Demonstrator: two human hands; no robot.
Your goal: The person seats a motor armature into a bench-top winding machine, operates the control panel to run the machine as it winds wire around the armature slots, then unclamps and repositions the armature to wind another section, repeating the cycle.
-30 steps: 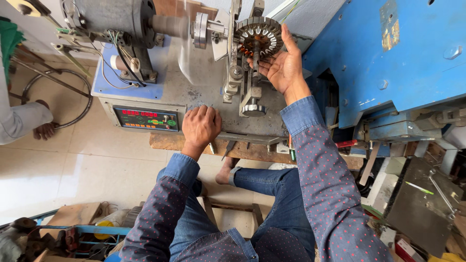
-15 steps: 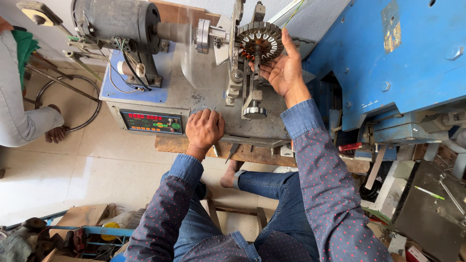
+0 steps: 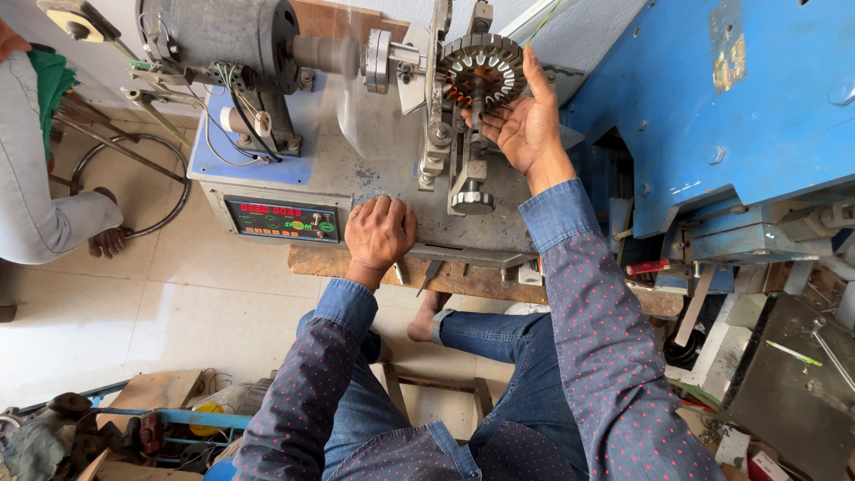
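Stator core, round and slotted, sits on the spindle of the winding machine, at the machine's far end beside the blue cabinet. Its flat slotted face is turned toward the camera and slightly rightward; its axis runs in line with the horizontal shaft coming from the grey motor, so the disc stands on edge. Copper-coloured windings show in a few slots on its left side (count not readable). A vertical bracket crosses in front of the core's lower edge and hides that part.

Right hand: open, fingers spread, palm toward the core; index finger lies along the core's right rim, touching it. Whether the thumb touches the core cannot be told.

Left hand: curled into a loose fist, knuckles resting on the machine's near edge, just right of the digital counter panel. Nothing visible inside the fist; the palm side is hidden.

Wooden plank under the machine's front is partly covered by the left wrist. Another person's grey sleeve and bare foot are cut off at the frame's left edge, well away from the machine.
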